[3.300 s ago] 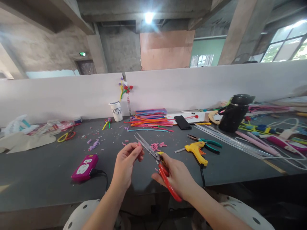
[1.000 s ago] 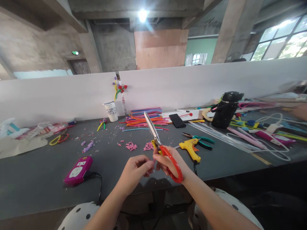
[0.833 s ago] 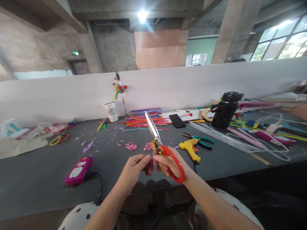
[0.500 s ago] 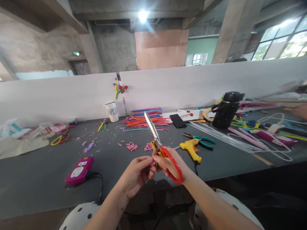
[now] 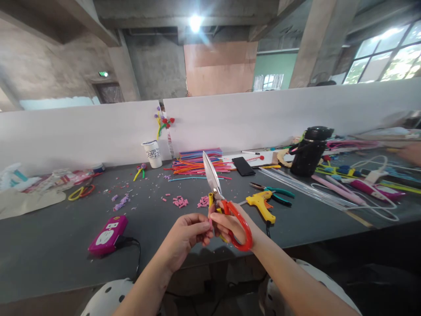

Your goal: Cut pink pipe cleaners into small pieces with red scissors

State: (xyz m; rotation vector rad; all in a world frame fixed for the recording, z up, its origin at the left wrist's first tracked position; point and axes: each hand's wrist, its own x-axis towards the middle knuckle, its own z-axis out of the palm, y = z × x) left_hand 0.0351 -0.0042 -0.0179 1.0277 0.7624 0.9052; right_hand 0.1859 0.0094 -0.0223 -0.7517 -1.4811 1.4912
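Observation:
My right hand (image 5: 230, 224) is wrapped around a pair of scissors (image 5: 237, 228) with red handles, its blades pointing up and away from me. A yellow strip-like piece (image 5: 211, 199) also sticks out among the right fingers; its kind is unclear. Close beside it, my left hand (image 5: 192, 230) pinches a small pink piece (image 5: 211, 222), which the right fingertips also seem to touch. On the table beyond the hands lie a pile of short pink pieces (image 5: 180, 202) and a second pink pile (image 5: 203, 202), partly behind the right hand.
Coloured pipe cleaners (image 5: 200, 166) lie in a bundle at the back. A yellow glue gun (image 5: 261, 205), pliers (image 5: 279, 194), a phone (image 5: 243, 166) and a black flask (image 5: 312, 151) stand or lie rightward. Leftward are a magenta box (image 5: 108, 235), purple bits (image 5: 121, 202) and a cup (image 5: 151, 154).
The scissors have tilted and shifted slightly right, blades still upward. The pink piece between my fingertips shows more clearly now, and more yellow shows below the right hand.

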